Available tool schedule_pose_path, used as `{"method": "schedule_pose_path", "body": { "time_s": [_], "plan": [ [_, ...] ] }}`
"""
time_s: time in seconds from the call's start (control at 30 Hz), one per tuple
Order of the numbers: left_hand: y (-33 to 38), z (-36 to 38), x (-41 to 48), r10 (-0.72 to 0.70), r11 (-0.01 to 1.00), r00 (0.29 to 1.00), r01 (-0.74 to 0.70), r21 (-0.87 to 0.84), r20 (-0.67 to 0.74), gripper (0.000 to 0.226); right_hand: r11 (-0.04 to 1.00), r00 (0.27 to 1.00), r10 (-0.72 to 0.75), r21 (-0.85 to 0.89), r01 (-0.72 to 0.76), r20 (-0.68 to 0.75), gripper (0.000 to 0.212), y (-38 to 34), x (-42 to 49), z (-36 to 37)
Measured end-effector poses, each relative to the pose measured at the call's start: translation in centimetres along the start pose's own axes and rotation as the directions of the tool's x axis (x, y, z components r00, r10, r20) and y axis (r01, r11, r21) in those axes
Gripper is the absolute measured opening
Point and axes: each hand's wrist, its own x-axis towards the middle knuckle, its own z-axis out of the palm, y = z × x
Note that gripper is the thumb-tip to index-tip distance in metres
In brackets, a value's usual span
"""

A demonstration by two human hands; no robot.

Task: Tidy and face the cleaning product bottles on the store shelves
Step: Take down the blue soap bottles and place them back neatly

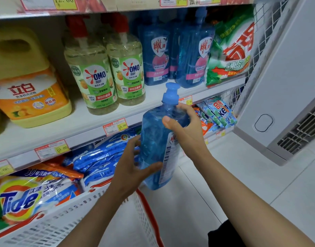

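Three blue bottles (158, 145), two OMO bottles (92, 72), one yellow jug (24, 77).

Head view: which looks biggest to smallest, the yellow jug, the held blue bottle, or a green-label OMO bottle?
1. Yellow handled jug with orange label.
2. Clear blue pump bottle held in both hands, though it is nearest the camera, so unsure.
3. Green-label OMO bottle.

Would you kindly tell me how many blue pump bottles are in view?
4, maybe more hidden. One is held in both hands; two stand at the shelf front; one is partly hidden behind them.
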Motion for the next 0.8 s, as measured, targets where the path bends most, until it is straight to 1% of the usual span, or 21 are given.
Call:
{"method": "schedule_pose_path", "body": {
  "time_s": [0.03, 0.1, 0.17, 0.2, 0.23, 0.3, 0.33, 0.37, 0.4, 0.43, 0.47, 0.5, 0.57, 0.6, 0.67, 0.73, 0.8],
  "plan": [
    [0.0, 0.0, 0.3, 0.018, 1.0, 1.0, -0.018, -0.001, 0.02, 0.087, 0.999, 0.999, -0.036, -0.003, 0.036, 0.017, 0.059, 0.0, -0.1, 0.0],
    [-0.3, 0.2, 0.8, 0.037, 0.999, 0.999, -0.037, 0.009, 0.0, 0.101, 0.997, 0.993, -0.073, -0.023, 0.075, 0.092, 0.063, 0.5, -0.5, 0.1],
    [-0.7, 0.5, 0.9, 0.047, 0.999, 0.998, -0.046, 0.023, -0.051, 0.1, 0.999, 0.983, -0.037, -0.031, 0.043, 0.179, 0.069, 0.5, -0.4, 0.1],
    [-0.9, 0.6, 0.9, 0.049, 0.998, 0.996, -0.046, 0.041, -0.073, 0.095, 0.998, 0.982, -0.02, -0.05, 0.03, 0.189, 0.07, 0.3, -0.1, 0.0],
    [-0.9, 0.8, 0.7, 0.053, 0.996, 0.994, -0.046, 0.075, -0.091, 0.09, 0.996, 0.987, -0.013, -0.082, 0.027, 0.159, 0.068, 0.0, 0.4, -0.3],
    [-1.2, 1.3, 0.3, 0.052, 0.982, 0.993, -0.032, 0.184, -0.107, 0.088, 0.981, 0.999, -0.034, -0.19, 0.041, 0.041, 0.059, -0.9, 1.6, -0.8],
    [-1.4, 1.6, 0.0, 0.057, 0.971, 0.992, -0.03, 0.237, -0.109, 0.09, 0.971, 0.999, -0.032, -0.236, 0.038, 0.028, 0.064, -1.1, 2.0, -1.0],
    [-1.6, 1.9, -0.2, 0.065, 0.959, 0.992, -0.032, 0.28, -0.11, 0.091, 0.958, 0.999, 0.01, -0.285, 0.003, 0.047, 0.072, -1.1, 2.2, -1.2],
    [-1.9, 2.3, -0.3, 0.068, 0.948, 0.991, -0.029, 0.316, -0.113, 0.092, 0.94, 0.994, 0.079, -0.337, -0.051, 0.07, 0.072, -0.9, 2.2, -1.2],
    [-2.1, 2.8, -0.4, 0.057, 0.94, 0.992, -0.014, 0.34, -0.115, 0.092, 0.92, 0.988, 0.135, -0.378, -0.099, 0.069, 0.064, -0.4, 2.3, -1.3],
    [-2.3, 3.3, -0.5, 0.03, 0.936, 0.992, 0.015, 0.352, -0.12, 0.093, 0.903, 0.986, 0.161, -0.411, -0.125, 0.052, 0.054, 0.2, 2.3, -1.4],
    [-2.3, 3.7, -0.6, 0.001, 0.932, 0.991, 0.048, 0.358, -0.135, 0.095, 0.891, 0.988, 0.152, -0.437, -0.121, 0.037, 0.047, 0.6, 2.3, -1.5],
    [-2.5, 4.3, -0.4, -0.04, 0.934, 0.99, 0.086, 0.346, -0.139, 0.098, 0.88, 0.998, 0.048, -0.474, -0.026, 0.034, 0.038, 1.2, 2.1, -1.4],
    [-2.5, 4.2, 0.0, -0.065, 0.949, 0.993, 0.092, 0.301, -0.099, 0.097, 0.867, 0.998, -0.027, -0.496, 0.049, 0.051, 0.037, 1.3, 2.0, -1.4],
    [-2.5, 3.4, 1.1, -0.093, 0.988, 0.995, 0.089, 0.123, 0.03, 0.085, 0.821, 0.976, -0.171, -0.528, 0.219, 0.138, 0.034, 1.4, 1.7, -1.3],
    [-2.4, 1.8, 2.4, -0.087, 0.995, 0.98, 0.093, -0.027, 0.179, 0.077, 0.77, 0.935, -0.216, -0.541, 0.339, 0.28, 0.03, 1.1, 1.7, -1.6],
    [-2.5, 0.6, 3.4, -0.03, 0.992, 0.958, 0.064, -0.11, 0.284, 0.08, 0.759, 0.897, -0.231, -0.507, 0.409, 0.377, 0.029, 1.1, 2.4, -2.6]
  ]
}}
